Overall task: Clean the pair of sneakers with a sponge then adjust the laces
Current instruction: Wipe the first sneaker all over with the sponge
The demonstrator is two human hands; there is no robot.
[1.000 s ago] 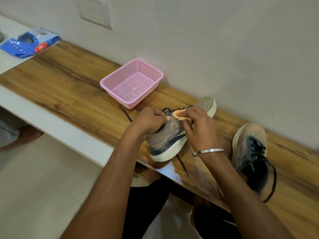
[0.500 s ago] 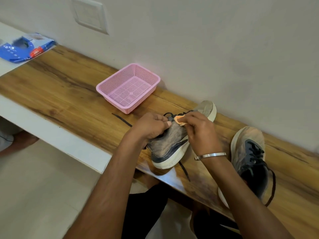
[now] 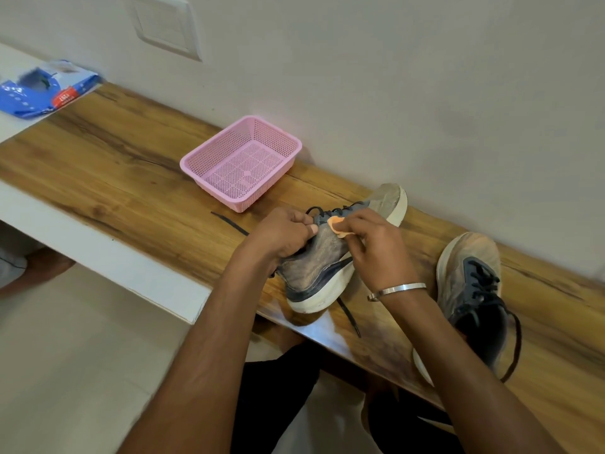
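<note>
A dusty grey sneaker (image 3: 322, 263) with a white sole and dark laces stands tilted on its side on the wooden shelf (image 3: 108, 178), toe toward the wall. My left hand (image 3: 281, 232) grips its collar near the tongue. My right hand (image 3: 373, 245) pinches a small orange sponge (image 3: 337, 225) and presses it against the sneaker's upper side by the laces. The second sneaker (image 3: 471, 290) lies to the right, toe toward the wall, partly behind my right forearm. Its dark lace trails over the shelf.
A pink mesh basket (image 3: 242, 160) sits empty behind the sneaker, close to the wall. A blue packet (image 3: 42, 90) lies at the far left on a white ledge. A loose lace end (image 3: 229, 221) stretches left of my left hand. My dark-trousered legs are below the shelf edge.
The view has shifted slightly. My right hand with the sponge has slid a little along the sneaker's upper near the laces; my left hand keeps its grip.
</note>
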